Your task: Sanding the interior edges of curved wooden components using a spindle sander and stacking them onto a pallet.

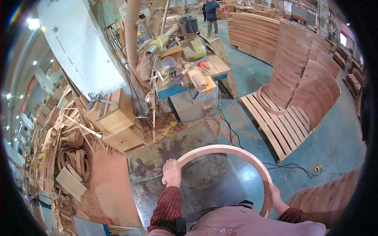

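A curved wooden strip, pale and bent into a wide arc, is held in front of me above a dark, stained flat board. My left hand is closed round its left end, with the fingers over the wood. On the right side, my right hand grips the arc near its lower end; part of that hand is hidden behind the wood. The middle of the strip arches away from me between both hands.
Ahead stands a woodworking machine with a blue-edged table and hoses. A slatted pallet bears tall curved wooden panels. Black cables cross the floor. Wooden boxes and scrap wood lie left. A person stands far off.
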Demonstrator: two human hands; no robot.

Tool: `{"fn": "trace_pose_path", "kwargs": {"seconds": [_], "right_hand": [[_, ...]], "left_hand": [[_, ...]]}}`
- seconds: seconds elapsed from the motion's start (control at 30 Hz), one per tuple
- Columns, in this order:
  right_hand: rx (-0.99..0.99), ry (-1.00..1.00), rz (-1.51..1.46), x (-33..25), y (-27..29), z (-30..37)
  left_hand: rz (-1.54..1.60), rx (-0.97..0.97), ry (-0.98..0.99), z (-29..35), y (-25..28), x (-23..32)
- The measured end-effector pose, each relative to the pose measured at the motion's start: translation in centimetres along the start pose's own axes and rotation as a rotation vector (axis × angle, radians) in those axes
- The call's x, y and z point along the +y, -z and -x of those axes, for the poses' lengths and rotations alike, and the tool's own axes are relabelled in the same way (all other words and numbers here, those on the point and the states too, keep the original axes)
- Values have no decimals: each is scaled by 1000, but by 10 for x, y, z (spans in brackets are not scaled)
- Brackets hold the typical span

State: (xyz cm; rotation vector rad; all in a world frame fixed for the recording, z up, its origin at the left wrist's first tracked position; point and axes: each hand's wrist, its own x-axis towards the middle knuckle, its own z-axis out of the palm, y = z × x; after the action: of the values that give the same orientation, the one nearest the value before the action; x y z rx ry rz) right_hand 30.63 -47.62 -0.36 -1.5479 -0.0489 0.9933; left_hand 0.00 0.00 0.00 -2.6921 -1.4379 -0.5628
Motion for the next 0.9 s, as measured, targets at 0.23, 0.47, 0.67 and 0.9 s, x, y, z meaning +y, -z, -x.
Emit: {"fn": "trace_pose_path", "kwargs": {"seconds": [0.23,0.47,0.67,0.9], "right_hand": [[-5,-22,83,-3,-16,0],[-64,-30,216,-17,-32,0],[-93,-29,329,-31,-50,4],[-151,56,387,-37,-72,4]], "left_hand": [[-22,-78,91,35,32,-17],[-7,-155,220,53,44,-36],[-18,-38,217,70,69,-37],[-11,-133,367,91,93,-47]]}}
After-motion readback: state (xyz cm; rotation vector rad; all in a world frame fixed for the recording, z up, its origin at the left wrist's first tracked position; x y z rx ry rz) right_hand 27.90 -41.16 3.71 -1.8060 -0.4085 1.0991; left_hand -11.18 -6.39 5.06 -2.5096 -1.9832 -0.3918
